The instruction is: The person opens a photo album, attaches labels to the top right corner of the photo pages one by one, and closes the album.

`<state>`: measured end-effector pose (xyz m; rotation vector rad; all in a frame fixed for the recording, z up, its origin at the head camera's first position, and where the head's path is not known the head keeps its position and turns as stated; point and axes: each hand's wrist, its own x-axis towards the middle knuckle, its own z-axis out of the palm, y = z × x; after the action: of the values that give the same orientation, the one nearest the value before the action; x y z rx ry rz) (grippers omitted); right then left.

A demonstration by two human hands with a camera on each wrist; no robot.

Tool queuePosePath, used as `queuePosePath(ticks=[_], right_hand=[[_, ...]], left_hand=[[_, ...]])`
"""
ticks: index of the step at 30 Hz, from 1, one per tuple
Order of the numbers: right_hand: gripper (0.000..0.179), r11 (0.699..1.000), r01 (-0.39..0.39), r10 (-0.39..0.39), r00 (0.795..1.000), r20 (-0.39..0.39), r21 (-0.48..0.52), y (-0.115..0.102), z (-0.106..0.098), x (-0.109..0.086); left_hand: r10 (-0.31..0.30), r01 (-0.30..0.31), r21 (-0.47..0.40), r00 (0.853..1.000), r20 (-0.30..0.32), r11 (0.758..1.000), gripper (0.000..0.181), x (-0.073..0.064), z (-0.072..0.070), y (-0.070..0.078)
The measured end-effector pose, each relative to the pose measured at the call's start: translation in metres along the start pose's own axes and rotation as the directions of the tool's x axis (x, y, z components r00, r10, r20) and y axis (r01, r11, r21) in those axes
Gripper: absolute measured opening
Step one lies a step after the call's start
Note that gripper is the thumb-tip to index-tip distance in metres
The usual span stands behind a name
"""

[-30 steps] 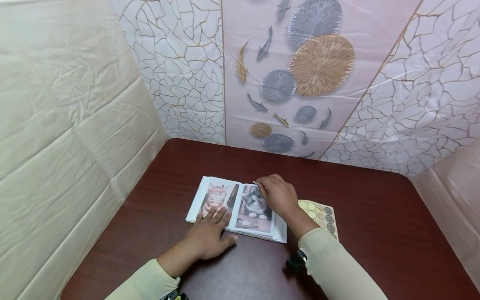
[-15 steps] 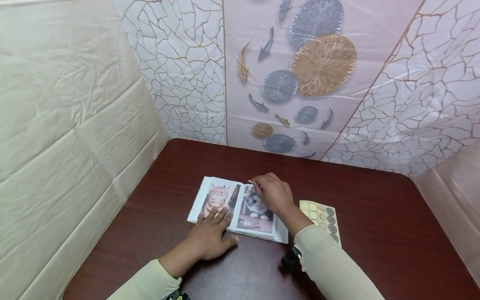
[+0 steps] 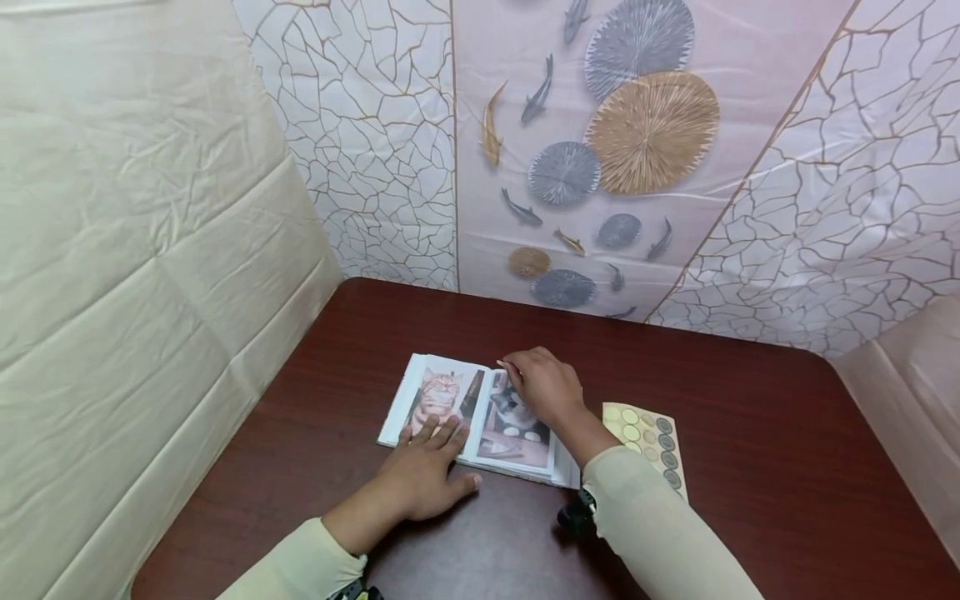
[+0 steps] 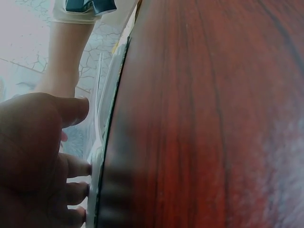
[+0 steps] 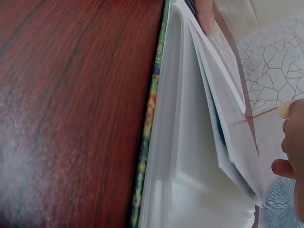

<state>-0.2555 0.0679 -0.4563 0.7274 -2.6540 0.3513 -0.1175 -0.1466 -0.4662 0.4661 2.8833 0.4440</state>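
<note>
An open photo album (image 3: 570, 471) lies on the dark red table, showing a cat picture on each page. My left hand (image 3: 420, 479) rests flat with spread fingertips on the lower part of the left page (image 3: 442, 379). In the left wrist view its fingers (image 4: 78, 192) touch the album's edge. My right hand (image 3: 547, 383) is over the top of the right page (image 3: 510, 442), near the spine. Thumb and finger pinch a small pale yellow sticker (image 5: 285, 109). Below that hand, the right wrist view shows loose page sleeves (image 5: 228, 118) fanned up from the stack.
A sheet of round stickers (image 3: 637, 433), some pale yellow and some dark grey, lies right of the album, partly under my right forearm. The wooden table (image 3: 757, 467) extends around them. Patterned cloth (image 3: 382, 150) hangs behind its far edge.
My right hand has moved slightly left along the top of the right page, toward the spine, with the sticker. My left hand stays on the left page.
</note>
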Motion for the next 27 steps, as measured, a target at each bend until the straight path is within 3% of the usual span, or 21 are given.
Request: queuePosePath(ticks=[9, 27], right_hand=[[0.019, 1.000, 0.014, -0.014, 1.000, -0.001, 0.012, -0.003, 0.004, 0.004], [0.023, 0.997, -0.034, 0.029, 0.997, 0.073, 0.069, -0.011, 0.018, 0.011]], left_hand=[[0.002, -0.002, 0.008, 1.000, -0.005, 1.000, 0.079, 0.002, 0.001, -0.001], [-0.011, 0.011, 0.004, 1.000, 0.017, 1.000, 0.079, 0.001, 0.001, -0.001]])
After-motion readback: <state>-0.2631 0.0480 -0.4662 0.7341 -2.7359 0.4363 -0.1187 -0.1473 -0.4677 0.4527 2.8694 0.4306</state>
